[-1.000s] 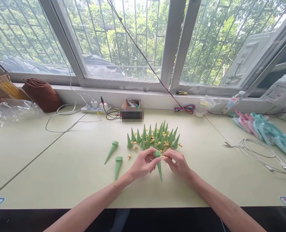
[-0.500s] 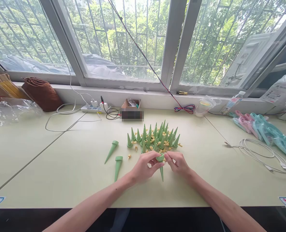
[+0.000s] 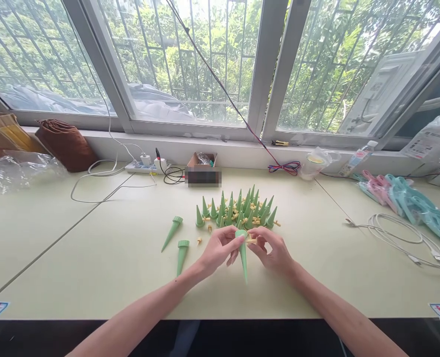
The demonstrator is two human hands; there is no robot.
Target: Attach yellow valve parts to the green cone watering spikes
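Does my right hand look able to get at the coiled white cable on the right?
Probably yes: I see nothing standing between your right hand and the white cable, though that hand holds a small yellow piece.

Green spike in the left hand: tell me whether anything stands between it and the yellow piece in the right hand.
Nothing visible does. The left hand holds the spike, and the right hand has the yellow piece close beside it; whether they touch is unclear. The other spikes stand beyond both hands.
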